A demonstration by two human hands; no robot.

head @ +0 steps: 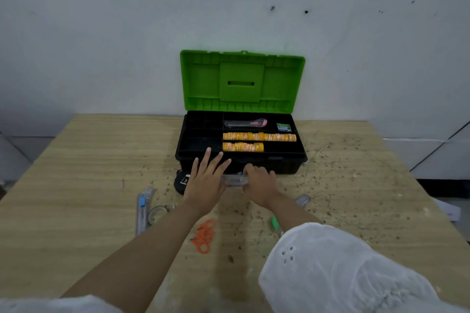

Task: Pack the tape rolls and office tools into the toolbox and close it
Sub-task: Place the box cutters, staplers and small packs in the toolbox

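Toolbox (pixel 284 166) open, right hand (pixel 258 180) gripping clear case (pixel 235 181), left hand (pixel 206 180) released, splayed flat

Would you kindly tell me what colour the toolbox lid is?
Bright green; the lid shows in the head view, standing open.

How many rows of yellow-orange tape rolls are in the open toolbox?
2. The longer row of yellow-orange tape rolls lies in the middle compartment of the green-lidded black toolbox; the shorter row lies in the front compartment. Others may be hidden beneath.

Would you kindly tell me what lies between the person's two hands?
A clear plastic item spans the gap between the left hand and right hand, seen in the head view.
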